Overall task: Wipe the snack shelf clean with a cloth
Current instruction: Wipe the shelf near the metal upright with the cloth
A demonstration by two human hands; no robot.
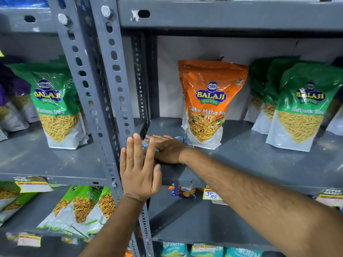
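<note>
The right hand (168, 150) lies flat on the blue-white cloth (183, 139), pressing it on the grey shelf (250, 156) just left of the orange snack bag (207, 108). The left hand (140, 171) is open with straight fingers, in front of the shelf edge, holding nothing.

— Where does the head view look from?

— From the person's head, close up to a grey slotted-steel shelving rack (241, 151), facing it squarely and tilted a little downward.

— How near?

— Near enough that both forearms reach in from the bottom edge, and the rack's perforated grey steel upright (104, 101) fills the middle-left.

— Any second view sharing the scene?

— No, only this one wide-angle picture; straight edges bow toward its borders.
</note>
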